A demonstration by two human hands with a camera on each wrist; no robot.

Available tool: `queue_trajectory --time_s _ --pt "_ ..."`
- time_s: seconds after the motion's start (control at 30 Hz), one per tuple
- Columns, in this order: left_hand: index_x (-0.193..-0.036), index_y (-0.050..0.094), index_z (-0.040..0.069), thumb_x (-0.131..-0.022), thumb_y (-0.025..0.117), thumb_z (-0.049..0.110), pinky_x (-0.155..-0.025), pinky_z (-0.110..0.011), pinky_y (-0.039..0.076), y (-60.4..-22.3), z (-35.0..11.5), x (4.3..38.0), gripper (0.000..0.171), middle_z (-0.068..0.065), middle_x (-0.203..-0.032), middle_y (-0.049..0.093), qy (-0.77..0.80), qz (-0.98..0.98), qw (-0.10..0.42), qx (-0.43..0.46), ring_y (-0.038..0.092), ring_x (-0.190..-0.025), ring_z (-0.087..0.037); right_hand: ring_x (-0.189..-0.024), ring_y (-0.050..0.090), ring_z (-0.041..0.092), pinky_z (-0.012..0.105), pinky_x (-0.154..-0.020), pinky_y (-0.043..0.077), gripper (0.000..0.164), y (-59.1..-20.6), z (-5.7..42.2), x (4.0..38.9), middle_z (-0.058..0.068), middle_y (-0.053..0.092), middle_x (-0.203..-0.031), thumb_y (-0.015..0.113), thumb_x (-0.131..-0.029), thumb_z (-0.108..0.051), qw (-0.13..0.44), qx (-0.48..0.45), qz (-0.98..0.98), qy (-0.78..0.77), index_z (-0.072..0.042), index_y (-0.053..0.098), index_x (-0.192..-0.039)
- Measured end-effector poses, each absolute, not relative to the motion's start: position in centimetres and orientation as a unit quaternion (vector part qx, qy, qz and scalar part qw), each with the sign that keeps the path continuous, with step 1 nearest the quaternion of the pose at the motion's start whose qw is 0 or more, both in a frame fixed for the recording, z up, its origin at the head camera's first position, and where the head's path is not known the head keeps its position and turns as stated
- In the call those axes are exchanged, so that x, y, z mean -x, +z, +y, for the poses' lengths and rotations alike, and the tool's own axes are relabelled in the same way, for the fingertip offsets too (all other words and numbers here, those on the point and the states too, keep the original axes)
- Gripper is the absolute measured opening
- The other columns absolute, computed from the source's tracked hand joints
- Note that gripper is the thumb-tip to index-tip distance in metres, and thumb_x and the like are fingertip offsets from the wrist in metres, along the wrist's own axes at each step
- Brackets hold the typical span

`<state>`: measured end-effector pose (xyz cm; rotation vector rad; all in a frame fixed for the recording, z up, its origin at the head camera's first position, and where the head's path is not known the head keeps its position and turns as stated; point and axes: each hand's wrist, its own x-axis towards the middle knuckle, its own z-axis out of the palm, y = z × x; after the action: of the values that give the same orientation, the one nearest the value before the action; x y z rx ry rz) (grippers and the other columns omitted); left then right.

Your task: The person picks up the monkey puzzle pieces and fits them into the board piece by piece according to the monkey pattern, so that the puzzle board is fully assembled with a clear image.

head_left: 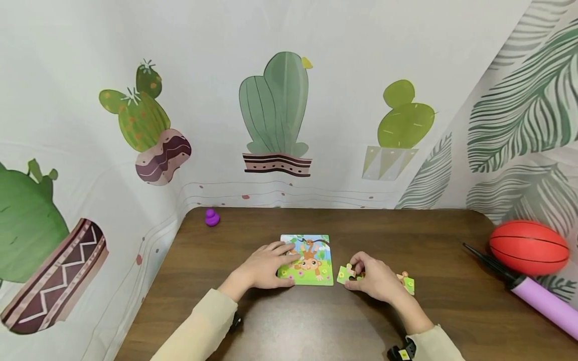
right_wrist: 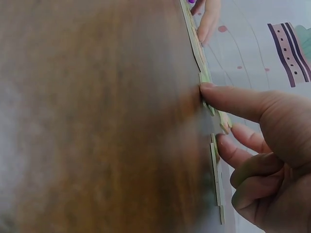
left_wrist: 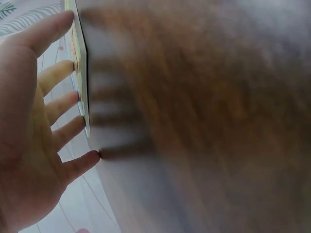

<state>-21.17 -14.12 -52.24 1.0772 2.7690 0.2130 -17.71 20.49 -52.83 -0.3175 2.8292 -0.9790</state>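
Note:
A square monkey picture puzzle (head_left: 311,273) lies flat on the brown table. Spread over its left side, my left hand (head_left: 268,265) rests with fairly straight fingertips on the picture and the thumb at the lower left corner. To the right of the puzzle, my right hand (head_left: 377,278) pinches a green puzzle piece (head_left: 344,274) between thumb and forefinger, close over the tabletop. In the right wrist view the thumb (right_wrist: 228,99) presses the piece's near edge, while the other fingers curl in. More puzzle pieces (head_left: 408,284) lie beside and partly behind this hand.
A small purple duck (head_left: 211,217) sits at the table's (head_left: 235,230) back left corner. On the right are a red ball (head_left: 528,248) and a pink hand pump (head_left: 544,301) with a black nozzle. A cactus-print cloth (head_left: 343,125) hangs behind the table.

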Motion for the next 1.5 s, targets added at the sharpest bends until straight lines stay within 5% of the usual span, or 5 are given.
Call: queue_trajectory --time_s 0.4,0.8,1.33,1.5 --pt "-0.158 0.047 0.029 -0.092 0.066 0.064 -0.12 -0.054 0.028 -52.4 -15.2 21.5 0.077 0.0 -0.168 0.032 0.092 0.921 0.088 -0.368 0.029 -0.153 -0.029 -0.064 0.056 0.006 0.031 -0.067 0.046 0.042 -52.8 20.8 17.3 -0.014 0.062 -0.075 0.088 -0.085 -0.025 0.051 0.147 0.924 -0.35 -0.02 0.061 -0.116" --pt "-0.159 0.044 0.037 -0.09 0.064 0.07 -0.121 -0.053 0.024 -52.9 -15.5 21.1 0.079 -0.004 -0.166 0.031 0.079 0.929 0.086 -0.351 0.029 -0.151 -0.028 -0.071 0.059 0.009 0.03 -0.068 0.048 0.028 -53.4 20.3 17.6 -0.012 0.065 -0.08 0.086 -0.087 -0.022 0.062 0.118 0.915 -0.38 -0.018 0.068 -0.108" --pt "-0.158 0.047 0.033 -0.094 0.064 0.063 -0.122 -0.051 0.023 -52.5 -16.6 20.7 0.072 -0.001 -0.168 0.03 0.076 0.919 0.074 -0.381 0.03 -0.152 -0.025 -0.073 0.061 0.011 0.03 -0.065 0.047 0.008 -53.3 19.8 17.8 -0.009 0.068 -0.083 0.077 -0.095 -0.018 0.053 0.102 0.907 -0.405 -0.019 0.072 -0.102" --pt "-0.157 0.047 0.035 -0.096 0.061 0.065 -0.122 -0.051 0.023 -52.7 -16.8 20.6 0.07 -0.002 -0.168 0.03 0.073 0.92 0.068 -0.379 0.031 -0.151 -0.026 -0.064 0.061 0.013 0.029 -0.057 0.048 0.004 -53.0 19.8 17.8 -0.006 0.07 -0.086 0.075 -0.098 -0.018 0.047 0.091 0.902 -0.419 -0.018 0.073 -0.101"
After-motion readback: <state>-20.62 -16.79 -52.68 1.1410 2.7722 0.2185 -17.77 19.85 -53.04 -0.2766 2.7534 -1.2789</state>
